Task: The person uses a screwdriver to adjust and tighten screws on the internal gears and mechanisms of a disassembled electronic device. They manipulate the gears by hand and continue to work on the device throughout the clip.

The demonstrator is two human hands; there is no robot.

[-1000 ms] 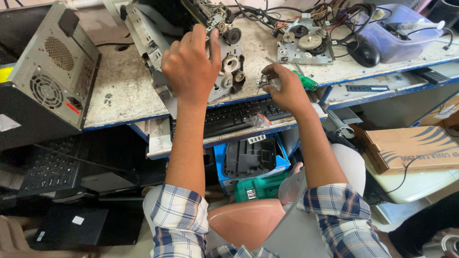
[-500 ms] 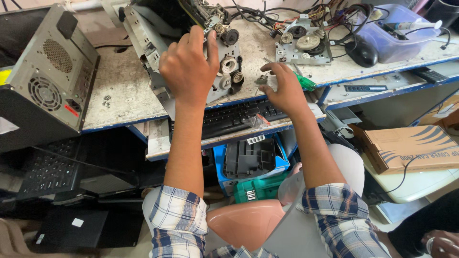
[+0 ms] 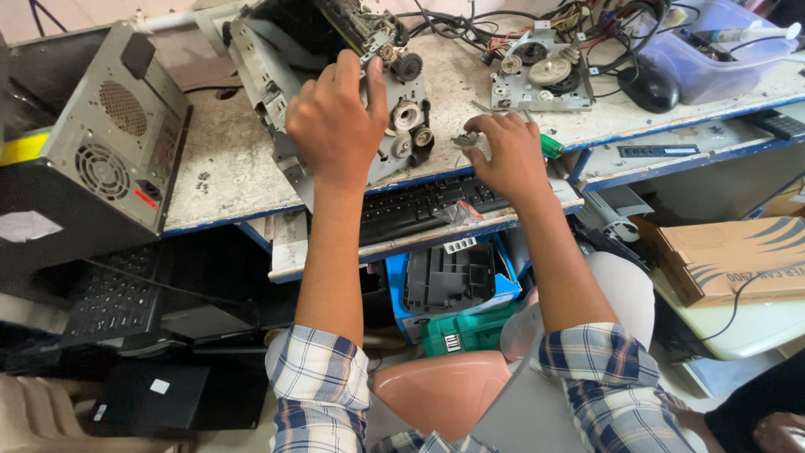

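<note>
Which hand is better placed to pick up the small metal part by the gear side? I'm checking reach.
Probably the right hand: its fingertips are at the small grey metal part, while the left hand rests on the grey geared printer assembly.

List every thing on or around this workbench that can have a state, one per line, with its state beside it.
Left hand: resting on the printer mechanism.
Right hand: fingertips on a small metal part.
Printer mechanism: stripped, gears exposed, tilted.
Gear plate: flat on the bench, gears up.
Computer case: tilted, rear fan showing.
Keyboard: on the pulled-out shelf.
Cardboard box: closed.
</note>
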